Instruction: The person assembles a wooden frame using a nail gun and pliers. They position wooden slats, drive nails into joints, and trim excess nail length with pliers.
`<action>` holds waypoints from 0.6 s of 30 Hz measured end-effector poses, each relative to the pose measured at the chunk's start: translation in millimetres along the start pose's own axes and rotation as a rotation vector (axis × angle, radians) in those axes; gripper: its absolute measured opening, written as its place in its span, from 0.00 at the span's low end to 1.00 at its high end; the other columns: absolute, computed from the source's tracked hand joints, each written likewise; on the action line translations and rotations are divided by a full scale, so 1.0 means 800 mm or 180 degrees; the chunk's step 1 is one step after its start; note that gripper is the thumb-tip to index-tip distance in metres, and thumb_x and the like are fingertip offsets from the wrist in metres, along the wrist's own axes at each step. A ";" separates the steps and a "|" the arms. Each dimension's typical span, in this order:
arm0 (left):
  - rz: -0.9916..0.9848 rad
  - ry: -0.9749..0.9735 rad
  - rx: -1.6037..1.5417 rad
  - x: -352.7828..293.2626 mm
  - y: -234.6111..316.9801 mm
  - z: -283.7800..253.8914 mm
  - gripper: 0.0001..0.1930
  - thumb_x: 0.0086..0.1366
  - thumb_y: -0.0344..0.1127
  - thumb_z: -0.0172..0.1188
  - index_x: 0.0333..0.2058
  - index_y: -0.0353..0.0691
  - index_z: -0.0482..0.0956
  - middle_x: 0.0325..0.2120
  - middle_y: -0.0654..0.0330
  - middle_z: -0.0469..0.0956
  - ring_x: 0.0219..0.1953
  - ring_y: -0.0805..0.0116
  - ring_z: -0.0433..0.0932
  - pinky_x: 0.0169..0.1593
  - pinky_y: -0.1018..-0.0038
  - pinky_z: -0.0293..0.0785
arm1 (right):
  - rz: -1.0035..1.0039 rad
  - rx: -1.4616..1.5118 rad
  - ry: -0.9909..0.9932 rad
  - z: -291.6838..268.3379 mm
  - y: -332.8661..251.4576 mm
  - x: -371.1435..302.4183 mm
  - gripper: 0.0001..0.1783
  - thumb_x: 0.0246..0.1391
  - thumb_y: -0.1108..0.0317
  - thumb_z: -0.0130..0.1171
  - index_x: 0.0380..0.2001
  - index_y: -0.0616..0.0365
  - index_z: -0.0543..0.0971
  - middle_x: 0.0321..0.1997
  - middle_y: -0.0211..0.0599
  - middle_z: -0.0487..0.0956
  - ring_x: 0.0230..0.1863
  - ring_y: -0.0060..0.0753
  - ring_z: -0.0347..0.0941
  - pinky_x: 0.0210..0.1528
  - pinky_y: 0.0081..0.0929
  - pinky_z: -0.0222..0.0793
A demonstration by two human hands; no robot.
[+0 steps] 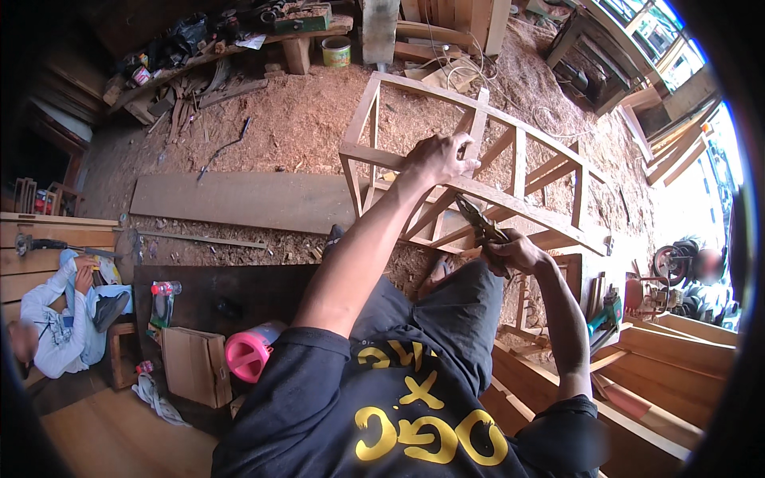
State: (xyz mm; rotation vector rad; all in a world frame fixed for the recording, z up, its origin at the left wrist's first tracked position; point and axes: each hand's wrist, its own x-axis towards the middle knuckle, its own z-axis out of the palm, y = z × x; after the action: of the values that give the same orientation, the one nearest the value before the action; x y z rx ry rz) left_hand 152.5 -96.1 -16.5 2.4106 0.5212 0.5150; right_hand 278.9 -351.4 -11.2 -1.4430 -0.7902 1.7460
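While our right hand (516,253) clasps pliers (476,217), our left hand (441,159), its grip hard to tell, rests on the wooden frame (519,163), short of the floor (295,143)'s far edge; we seem mid-assembly, needing steady pliers at the rail (538,218) next.

The bare left forearm (368,245) slants up and rightward from a black short sleeve, reaching farther out than the other. The left hand (440,161) turns its back upward, fingers bent and bunched toward the thumb. The bare right forearm (564,323) rises more steeply; the right hand (516,253) angles inward, fingers curled in a grip.
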 end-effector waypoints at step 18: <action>-0.0353 -0.0309 0.0095 -0.001 0.012 -0.008 0.30 0.61 0.62 0.61 0.53 0.46 0.75 0.37 0.55 0.85 0.35 0.62 0.85 0.38 0.66 0.83 | -0.0007 -0.2689 0.1017 0.079 0.040 -0.003 0.13 0.62 0.62 0.53 0.43 0.61 0.75 0.36 0.49 0.80 0.32 0.46 0.80 0.31 0.39 0.74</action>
State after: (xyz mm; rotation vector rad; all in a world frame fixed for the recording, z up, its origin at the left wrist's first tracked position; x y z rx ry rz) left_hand 151.4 -100.5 -5.9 2.4049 0.6199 0.3431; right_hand 212.3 -371.5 -24.8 -2.1792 -1.4332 1.1462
